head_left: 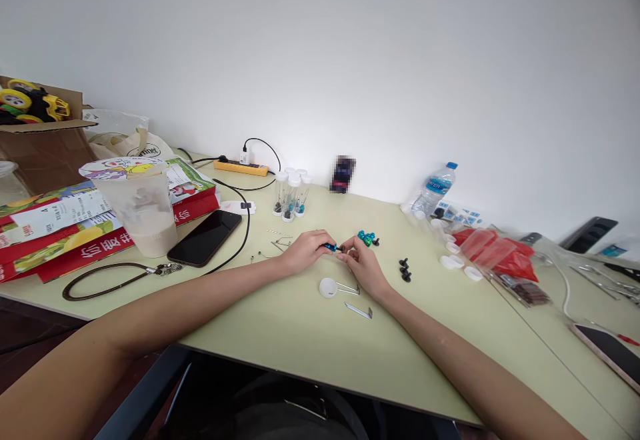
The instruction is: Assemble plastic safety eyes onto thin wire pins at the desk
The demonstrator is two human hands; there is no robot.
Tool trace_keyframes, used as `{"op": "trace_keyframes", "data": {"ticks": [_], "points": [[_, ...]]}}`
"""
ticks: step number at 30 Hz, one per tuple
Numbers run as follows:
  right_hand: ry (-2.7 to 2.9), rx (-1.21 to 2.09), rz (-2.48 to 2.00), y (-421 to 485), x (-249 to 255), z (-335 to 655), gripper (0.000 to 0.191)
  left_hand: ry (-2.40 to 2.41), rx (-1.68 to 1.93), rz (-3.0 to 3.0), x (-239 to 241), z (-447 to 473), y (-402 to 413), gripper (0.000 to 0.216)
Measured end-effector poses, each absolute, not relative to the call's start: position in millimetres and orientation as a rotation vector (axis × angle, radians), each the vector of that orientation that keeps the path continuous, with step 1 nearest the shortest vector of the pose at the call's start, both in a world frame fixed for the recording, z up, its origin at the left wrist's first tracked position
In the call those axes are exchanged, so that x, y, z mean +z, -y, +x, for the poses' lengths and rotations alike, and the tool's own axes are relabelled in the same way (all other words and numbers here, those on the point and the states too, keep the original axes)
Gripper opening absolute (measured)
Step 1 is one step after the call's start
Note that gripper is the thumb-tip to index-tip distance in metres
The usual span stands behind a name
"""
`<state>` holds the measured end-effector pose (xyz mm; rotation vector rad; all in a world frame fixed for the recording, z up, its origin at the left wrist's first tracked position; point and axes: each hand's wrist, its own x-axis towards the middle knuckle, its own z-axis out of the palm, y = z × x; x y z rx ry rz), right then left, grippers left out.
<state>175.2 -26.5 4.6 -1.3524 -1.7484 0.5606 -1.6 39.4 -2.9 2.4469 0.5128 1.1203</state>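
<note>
My left hand (309, 251) pinches a small blue piece (330, 247) with a black end, its kind too small to make out. At that black end, the closed fingers of my right hand (364, 268) meet it. Just beyond my right hand lie several shiny blue and green pieces (367, 237). Several black knob-like parts (405, 270) sit to its right. A white round cap (328, 287) and thin bent metal pieces (359, 311) rest on the near side of my hands. Small thin rods (280, 243) are scattered beyond my left hand.
Clear tubes with white caps (293, 193) stand toward the wall. On the left are a drink cup (150, 223), a black phone (205, 237), a strap (107, 287) and red boxes (195, 210). A water bottle (434, 192), loose caps (453, 262) and red plastic (515, 260) occupy the right.
</note>
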Motion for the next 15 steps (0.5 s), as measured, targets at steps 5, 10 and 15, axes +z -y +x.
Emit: {"op": "trace_keyframes", "data": {"ticks": [5, 10, 15], "points": [[1.784, 0.63, -1.378, 26.6, 5.0, 175.6, 0.038, -0.495, 1.107, 2.46, -1.9, -0.9, -38.0, 0.014], [1.783, 0.597, -1.369, 26.6, 5.4, 175.2, 0.03, -0.552, 1.101, 2.402, -2.5, -0.4, -37.8, 0.014], [1.771, 0.566, -1.375, 25.8, 5.0, 176.2, 0.026, -0.6, 1.066, 2.303, -4.5, -0.6, -37.6, 0.023]]}}
